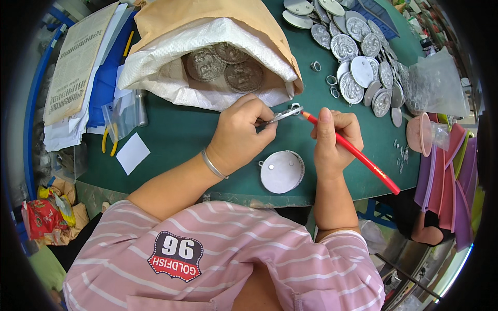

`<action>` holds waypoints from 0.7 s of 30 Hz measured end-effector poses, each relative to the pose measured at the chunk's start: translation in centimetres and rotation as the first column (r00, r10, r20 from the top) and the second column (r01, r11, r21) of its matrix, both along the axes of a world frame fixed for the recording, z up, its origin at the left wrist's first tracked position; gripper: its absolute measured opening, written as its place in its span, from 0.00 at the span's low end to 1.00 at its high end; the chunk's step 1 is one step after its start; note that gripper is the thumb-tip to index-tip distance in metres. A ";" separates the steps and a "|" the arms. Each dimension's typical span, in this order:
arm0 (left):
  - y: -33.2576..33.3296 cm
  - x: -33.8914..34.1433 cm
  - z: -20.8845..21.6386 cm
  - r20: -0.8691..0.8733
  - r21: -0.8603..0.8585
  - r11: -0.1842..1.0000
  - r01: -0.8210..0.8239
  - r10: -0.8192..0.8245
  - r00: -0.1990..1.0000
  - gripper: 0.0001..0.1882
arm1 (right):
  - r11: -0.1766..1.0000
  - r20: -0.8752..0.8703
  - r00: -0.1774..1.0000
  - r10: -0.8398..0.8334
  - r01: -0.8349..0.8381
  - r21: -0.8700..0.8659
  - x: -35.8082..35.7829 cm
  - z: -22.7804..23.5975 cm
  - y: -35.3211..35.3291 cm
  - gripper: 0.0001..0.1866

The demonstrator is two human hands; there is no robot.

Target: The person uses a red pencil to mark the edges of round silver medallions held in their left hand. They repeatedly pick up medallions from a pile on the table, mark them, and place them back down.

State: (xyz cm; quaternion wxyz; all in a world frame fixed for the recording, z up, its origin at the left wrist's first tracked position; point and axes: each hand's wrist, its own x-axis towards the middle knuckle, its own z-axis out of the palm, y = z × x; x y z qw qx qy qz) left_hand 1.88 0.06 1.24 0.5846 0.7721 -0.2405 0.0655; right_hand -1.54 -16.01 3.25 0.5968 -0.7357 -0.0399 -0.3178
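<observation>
Pinched between the fingers of my left hand [239,136] is a silver metal medallion [284,114], seen nearly edge-on, with a small loop at its far end. My right hand [336,140] grips a red pencil [366,160] whose tip meets or nearly meets the medallion's edge by the loop. Below, between my forearms, a round silver medallion back [281,172] with two small white dots lies on the table. Beyond my left hand, several embossed medallions [244,76] sit inside a white-lined paper sack [171,90].
A heap of silver medallions [344,47] covers the far right of the green table [207,116], with loose rings [332,80] beside it. A clear plastic bag [438,83] and a pink cup [418,135] stand at right. Papers [78,67] and yellow-handled pliers [108,141] lie left.
</observation>
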 end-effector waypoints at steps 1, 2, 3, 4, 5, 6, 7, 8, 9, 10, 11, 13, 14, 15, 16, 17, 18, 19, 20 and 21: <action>0.0 0.0 0.0 0.007 0.002 1.000 0.001 -0.001 1.000 0.06 | 0.999 -0.003 1.000 0.024 -0.024 -0.040 -0.1 -0.2 -0.2 0.11; 0.0 -0.1 0.0 0.014 0.007 1.000 0.005 -0.005 1.000 0.07 | 0.991 0.007 1.000 0.019 -0.018 -0.130 -0.1 0.0 0.0 0.13; 0.0 -0.1 0.0 0.021 0.011 1.000 0.008 -0.008 1.000 0.07 | 0.995 0.001 1.000 0.019 -0.019 -0.102 -0.1 -0.1 0.1 0.13; -0.1 -0.2 0.0 0.019 0.015 1.000 0.008 -0.008 1.000 0.07 | 0.997 -0.006 1.000 0.019 -0.020 -0.074 -0.1 -0.2 0.1 0.13; -0.1 -0.2 0.1 0.020 0.018 1.000 0.007 -0.007 1.000 0.07 | 0.999 -0.011 1.000 0.021 -0.021 -0.047 -0.1 -0.3 0.1 0.13; -0.1 -0.3 0.1 0.020 0.021 1.000 0.006 -0.006 1.000 0.07 | 0.998 -0.011 1.000 0.017 -0.017 -0.061 -0.1 -0.3 0.1 0.13; -0.1 -0.3 0.2 0.029 0.026 1.000 0.008 -0.009 1.000 0.07 | 0.997 -0.012 1.000 0.013 -0.014 -0.076 0.0 -0.4 0.1 0.13; 0.0 -0.3 0.1 0.037 0.031 0.999 0.010 -0.011 0.999 0.07 | 0.996 -0.014 1.000 0.009 -0.010 -0.089 0.0 -0.5 0.1 0.14; 0.0 -0.4 0.1 0.045 0.037 0.999 0.012 -0.014 0.999 0.06 | 0.995 -0.019 1.000 0.007 -0.009 -0.098 0.0 -0.5 0.0 0.13; 0.0 -0.4 0.1 0.044 0.039 0.999 0.012 -0.014 0.999 0.06 | 0.994 -0.024 1.000 0.005 -0.007 -0.108 0.1 -0.6 -0.1 0.13; -0.1 -0.3 0.1 0.044 0.041 0.999 0.013 -0.014 0.999 0.06 | 0.993 -0.029 1.000 0.002 -0.006 -0.117 0.1 -0.6 -0.1 0.13; -0.1 -0.3 0.1 0.046 0.045 0.999 0.012 -0.014 0.999 0.06 | 0.992 -0.024 1.000 0.004 -0.007 -0.128 0.1 -0.5 -0.1 0.13; 0.0 -0.3 0.1 0.050 0.047 0.999 0.010 -0.013 0.999 0.06 | 0.991 -0.019 1.000 0.005 -0.008 -0.134 0.1 -0.4 0.0 0.13; 0.0 -0.3 0.1 0.054 0.049 0.999 0.008 -0.011 0.998 0.06 | 0.979 -0.018 1.000 0.013 -0.016 -0.205 0.1 -0.3 0.0 0.13; 0.0 -0.3 0.0 0.036 0.034 0.999 0.009 -0.010 0.999 0.06 | 0.961 -0.016 1.000 0.020 -0.024 -0.275 0.1 -0.2 0.1 0.13; 0.0 -0.2 0.0 0.019 0.017 1.000 0.013 -0.013 1.000 0.06 | 0.938 -0.014 1.000 0.025 -0.028 -0.344 0.1 0.0 0.1 0.13; 0.0 -0.2 0.0 0.002 0.000 1.000 0.016 -0.016 1.000 0.06 | 0.953 -0.022 1.000 -0.001 -0.006 -0.301 0.0 -0.2 -0.1 0.12; 0.1 -0.2 0.0 0.001 0.003 1.000 0.021 -0.021 1.000 0.06 | 0.966 -0.031 0.999 -0.026 0.017 -0.258 -0.1 -0.5 -0.4 0.12; 0.1 -0.2 0.1 0.003 0.005 1.000 0.023 -0.023 1.000 0.06 | 0.976 -0.037 0.998 -0.049 0.040 -0.216 0.0 -0.6 -0.7 0.12; 0.0 -0.3 0.3 0.006 0.007 1.000 0.025 -0.025 1.000 0.06 | 0.996 -0.098 0.994 -0.051 0.057 0.064 -0.2 0.0 -0.4 0.10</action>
